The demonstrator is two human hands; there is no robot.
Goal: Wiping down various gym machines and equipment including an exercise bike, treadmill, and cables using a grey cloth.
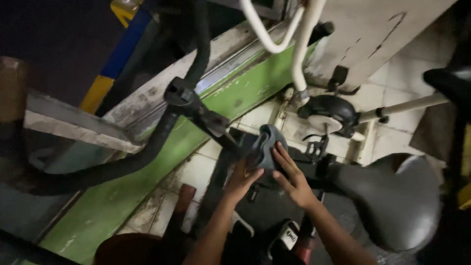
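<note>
I look down on a dark exercise bike. My left hand [242, 180] and my right hand [292, 176] both press a grey cloth [267, 146] against the bike's black frame just below the handlebar stem [206, 118]. The left fingers grip the cloth's lower edge; the right fingers lie spread over its right side. The black padded handlebar [147, 147] curves away to the left. The broad black saddle [397, 196] sits right of my right forearm.
A green and grey ledge [162, 147] runs diagonally behind the bike. A white bike with a curved white handlebar [294, 44] and black housing [329, 110] stands beyond. White floor tiles [196, 172] lie below. A brown post [12, 88] is at far left.
</note>
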